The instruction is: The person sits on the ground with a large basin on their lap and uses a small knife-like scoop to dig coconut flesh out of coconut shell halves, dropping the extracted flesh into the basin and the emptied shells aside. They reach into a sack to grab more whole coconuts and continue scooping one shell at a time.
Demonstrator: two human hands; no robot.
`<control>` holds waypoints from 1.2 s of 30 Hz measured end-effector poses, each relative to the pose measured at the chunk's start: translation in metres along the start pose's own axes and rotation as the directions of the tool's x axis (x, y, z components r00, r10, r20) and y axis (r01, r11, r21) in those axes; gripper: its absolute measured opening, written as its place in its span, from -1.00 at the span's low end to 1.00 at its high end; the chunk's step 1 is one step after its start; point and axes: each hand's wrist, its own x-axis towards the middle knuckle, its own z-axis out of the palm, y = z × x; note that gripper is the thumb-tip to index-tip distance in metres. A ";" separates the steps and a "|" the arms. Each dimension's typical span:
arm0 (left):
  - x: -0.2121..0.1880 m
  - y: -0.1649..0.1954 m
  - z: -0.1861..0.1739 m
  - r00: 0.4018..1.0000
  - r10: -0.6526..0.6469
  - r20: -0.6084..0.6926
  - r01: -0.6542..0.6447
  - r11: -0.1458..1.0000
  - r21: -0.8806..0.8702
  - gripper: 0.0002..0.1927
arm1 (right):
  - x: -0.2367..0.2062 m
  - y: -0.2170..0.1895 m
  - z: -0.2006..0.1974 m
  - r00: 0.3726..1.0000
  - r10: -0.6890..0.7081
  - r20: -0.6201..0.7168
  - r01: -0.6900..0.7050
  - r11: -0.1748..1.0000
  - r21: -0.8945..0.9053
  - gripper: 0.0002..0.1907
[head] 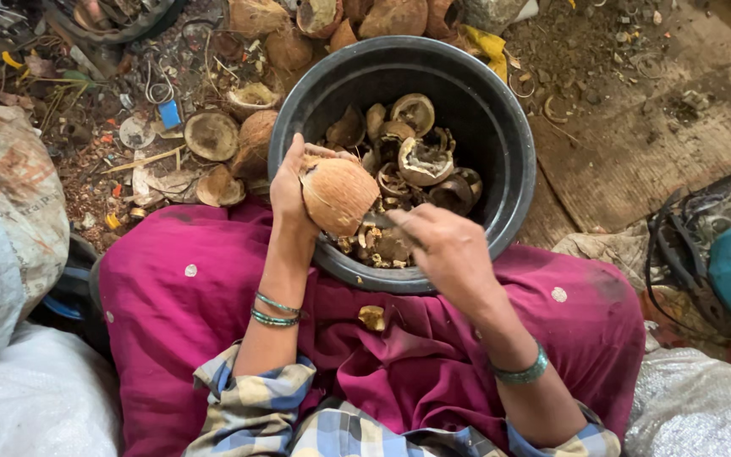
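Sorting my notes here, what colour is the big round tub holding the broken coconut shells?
Black, seen in the head view: the round plastic tub.

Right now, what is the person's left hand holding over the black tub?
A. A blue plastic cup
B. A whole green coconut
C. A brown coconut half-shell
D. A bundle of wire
C: the left hand grips a brown coconut half-shell above the black tub of shell pieces, while the right hand works a thin tool at its edge.
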 end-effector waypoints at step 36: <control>-0.021 0.006 0.018 0.915 -0.388 0.109 0.339 0.887 0.313 -0.48 | -0.023 -0.041 -0.003 0.971 -0.041 0.237 0.138 0.901 -0.411 -0.63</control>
